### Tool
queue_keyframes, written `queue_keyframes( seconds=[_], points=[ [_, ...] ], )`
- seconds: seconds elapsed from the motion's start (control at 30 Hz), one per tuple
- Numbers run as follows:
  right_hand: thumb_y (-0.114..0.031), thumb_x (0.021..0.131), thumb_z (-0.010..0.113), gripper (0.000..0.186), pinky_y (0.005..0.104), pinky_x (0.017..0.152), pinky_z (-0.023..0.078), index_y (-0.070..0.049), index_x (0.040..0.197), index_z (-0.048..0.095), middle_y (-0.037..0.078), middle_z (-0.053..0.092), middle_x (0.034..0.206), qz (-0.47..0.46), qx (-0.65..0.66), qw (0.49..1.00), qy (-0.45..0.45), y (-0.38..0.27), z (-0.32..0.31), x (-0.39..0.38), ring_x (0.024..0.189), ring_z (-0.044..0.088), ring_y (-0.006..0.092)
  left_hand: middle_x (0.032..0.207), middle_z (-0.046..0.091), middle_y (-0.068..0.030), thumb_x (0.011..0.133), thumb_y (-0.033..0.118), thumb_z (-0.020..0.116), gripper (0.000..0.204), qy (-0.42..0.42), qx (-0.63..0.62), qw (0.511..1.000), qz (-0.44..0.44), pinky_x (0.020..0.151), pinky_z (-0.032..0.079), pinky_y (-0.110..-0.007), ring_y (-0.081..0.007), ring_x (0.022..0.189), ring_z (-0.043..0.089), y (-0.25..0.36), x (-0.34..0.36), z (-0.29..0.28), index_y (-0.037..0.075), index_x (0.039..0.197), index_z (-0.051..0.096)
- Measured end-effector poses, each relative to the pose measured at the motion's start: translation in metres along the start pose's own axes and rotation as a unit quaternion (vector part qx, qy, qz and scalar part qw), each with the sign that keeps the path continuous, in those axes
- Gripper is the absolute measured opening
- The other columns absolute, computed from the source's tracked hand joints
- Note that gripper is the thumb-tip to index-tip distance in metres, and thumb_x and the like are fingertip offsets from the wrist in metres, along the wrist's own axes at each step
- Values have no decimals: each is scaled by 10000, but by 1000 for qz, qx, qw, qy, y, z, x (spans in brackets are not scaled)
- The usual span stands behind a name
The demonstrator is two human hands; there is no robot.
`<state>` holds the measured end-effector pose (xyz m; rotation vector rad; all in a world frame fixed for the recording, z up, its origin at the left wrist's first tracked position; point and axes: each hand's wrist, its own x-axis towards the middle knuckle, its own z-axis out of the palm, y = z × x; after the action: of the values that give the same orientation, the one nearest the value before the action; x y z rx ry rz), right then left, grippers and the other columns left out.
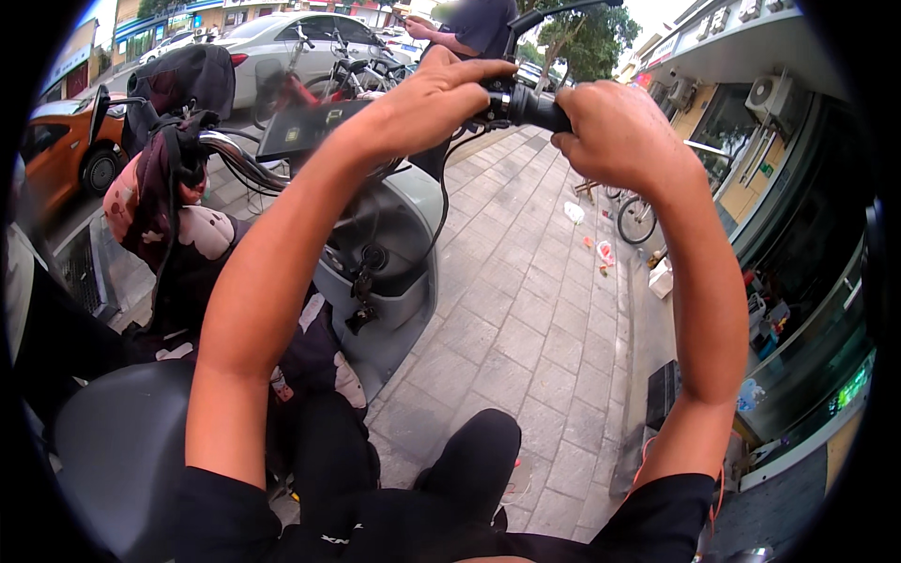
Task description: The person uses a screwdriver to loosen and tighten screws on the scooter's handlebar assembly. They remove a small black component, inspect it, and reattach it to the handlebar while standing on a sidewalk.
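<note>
An electric scooter stands at my left, its front panel (pixel 413 211) turned toward me. My left hand (pixel 427 103) grips the inner part of the handlebar at the black switch housing (pixel 505 101), index finger stretched along its top. Closed around the outer end of the black handlebar grip (pixel 540 110) is my right hand (pixel 615 131). The undersides of both hands' fingers are partly hidden. A black mirror stem (pixel 522 36) rises above the housing, and a black cable (pixel 445 202) hangs below it. Keys with a dark fob (pixel 360 293) dangle from the panel.
A patterned padded wind cover (pixel 202 230) drapes over the scooter, near its grey seat (pixel 122 450). Beyond are parked bicycles (pixel 352 70), a silver car (pixel 300 42), an orange car (pixel 70 155) and a standing person (pixel 479 28). Litter (pixel 603 251) lies on the paving (pixel 507 319) beside shopfronts.
</note>
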<state>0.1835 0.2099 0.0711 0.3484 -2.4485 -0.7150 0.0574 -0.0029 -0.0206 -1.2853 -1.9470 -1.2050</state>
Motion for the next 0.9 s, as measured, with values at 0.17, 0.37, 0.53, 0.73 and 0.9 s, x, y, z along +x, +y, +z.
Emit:
queue_keyframes(
  seconds=[0.17, 0.37, 0.53, 0.73, 0.9],
  points=[
    [-145, 834, 678, 199, 499, 867, 611, -6, 894, 806, 233, 764, 879, 1, 9, 1000, 10, -2, -1, -2, 884, 765, 419, 1118, 456, -98, 1047, 217, 573, 504, 3, 34, 999, 26, 1030, 443, -350, -234, 1076, 499, -5, -1, 2, 243, 1545, 648],
    [-166, 858, 666, 215, 499, 871, 617, -10, 904, 807, 213, 768, 875, 13, 4, 1000, -5, -5, -2, -1, 892, 768, 409, 1155, 420, -97, 944, 213, 721, 594, 9, -13, 1000, 14, 983, 508, -347, -229, 1048, 557, -8, -3, 2, 275, 1530, 652],
    [-209, 888, 746, 240, 505, 894, 578, -17, 1031, 762, 198, 758, 943, 43, 62, 995, -65, -6, -16, -1, 956, 743, 414, 1230, 452, -141, 852, 245, 749, 782, -43, 8, 998, 35, 1012, 539, -373, -289, 1135, 600, -9, -3, -8, 312, 1607, 561],
    [-14, 880, 577, 560, 491, 964, 525, -36, 1440, 582, 233, 611, 1243, 11, 139, 990, 25, -16, -52, -32, 1122, 679, 399, 1233, 489, -197, 905, 288, 671, 697, -61, 17, 998, -12, 1048, 514, -398, -334, 1095, 604, 0, -1, -10, 293, 1594, 566],
    [-116, 1091, 639, 367, 346, 736, 533, -73, 1452, 586, 114, 696, 1055, -14, 176, 980, 91, -21, -89, -65, 784, 653, 167, 1206, 557, -251, 974, 310, 650, 554, -20, 13, 999, 28, 1059, 507, -380, -365, 1054, 635, -9, 5, -2, 273, 1526, 633]
  ],
)
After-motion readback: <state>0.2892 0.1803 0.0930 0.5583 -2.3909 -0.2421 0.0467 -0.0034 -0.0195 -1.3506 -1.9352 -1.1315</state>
